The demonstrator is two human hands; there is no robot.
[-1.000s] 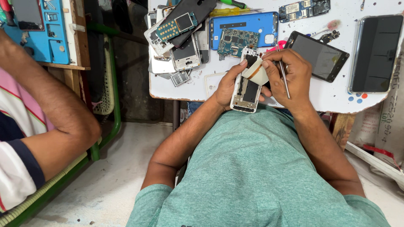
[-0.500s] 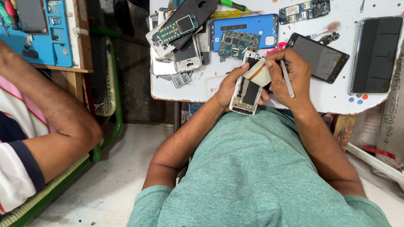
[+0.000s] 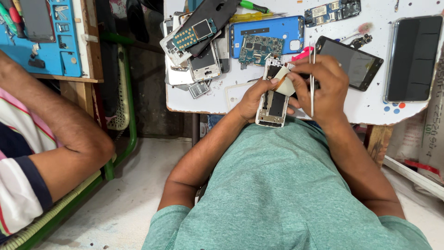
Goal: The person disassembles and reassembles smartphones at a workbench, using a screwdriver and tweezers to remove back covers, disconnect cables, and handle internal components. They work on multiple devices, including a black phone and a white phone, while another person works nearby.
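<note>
Tweezers stand upright in the right hand, pinched tight, just right of the open phone. Left hand grips that phone, long side pointing away.

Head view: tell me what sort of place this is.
Probably a phone repair bench: the left hand holds an opened phone, the right hand holds tweezers, and a bare circuit board lies nearby.

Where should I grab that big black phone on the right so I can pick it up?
Grip the black phone by its two long side edges, coming from above. It lies flat, screen up, on the white table, with bare table along both long sides, so fingers fit there.
</note>
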